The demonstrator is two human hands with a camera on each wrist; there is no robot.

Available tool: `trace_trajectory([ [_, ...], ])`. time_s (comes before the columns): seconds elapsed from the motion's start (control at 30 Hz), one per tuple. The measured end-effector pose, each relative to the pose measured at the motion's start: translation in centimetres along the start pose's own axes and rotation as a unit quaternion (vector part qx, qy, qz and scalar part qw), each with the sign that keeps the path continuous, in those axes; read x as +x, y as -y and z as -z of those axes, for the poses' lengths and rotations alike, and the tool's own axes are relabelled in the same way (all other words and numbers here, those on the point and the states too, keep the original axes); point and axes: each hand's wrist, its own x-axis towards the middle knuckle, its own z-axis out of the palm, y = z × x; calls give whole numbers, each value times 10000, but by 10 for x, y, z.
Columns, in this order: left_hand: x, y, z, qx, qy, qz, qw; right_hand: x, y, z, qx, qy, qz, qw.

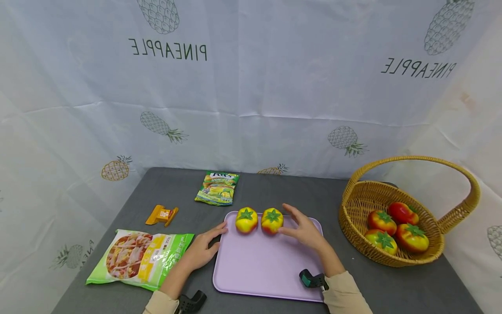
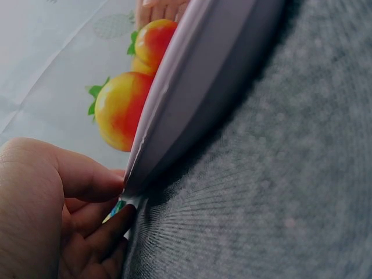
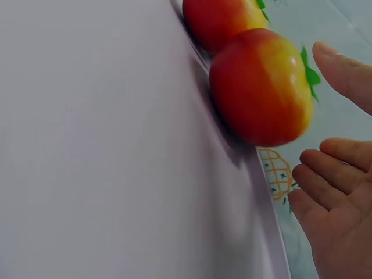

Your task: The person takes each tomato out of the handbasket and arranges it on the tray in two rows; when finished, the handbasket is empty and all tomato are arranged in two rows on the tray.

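Note:
A lilac tray (image 1: 266,261) lies on the dark table. Two red-and-yellow, tomato-like fruits with green leafy tops sit at its far edge: a left fruit (image 1: 246,220) and a right fruit (image 1: 272,221). My left hand (image 1: 201,249) touches the tray's left rim with its fingertips; in the left wrist view the thumb (image 2: 96,181) meets the rim's edge. My right hand (image 1: 306,229) is spread beside the right fruit, thumb close to it. The right wrist view shows its open palm (image 3: 343,215) next to the same fruit (image 3: 261,87), with nothing held.
A wicker basket (image 1: 347,222) with several similar fruits and a tall handle stands at the right. Behind the tray lies a green candy bag (image 1: 218,188). Farther left are an orange-wrapped snack (image 1: 161,215) and a large green-and-white food bag (image 1: 141,259).

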Motion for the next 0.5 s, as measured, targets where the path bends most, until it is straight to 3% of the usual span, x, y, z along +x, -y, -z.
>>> trace_trajectory([
  [0.5,-1,0,-1,-37,-31,79,10000,-34,1,40,-204,-528,202,9982],
])
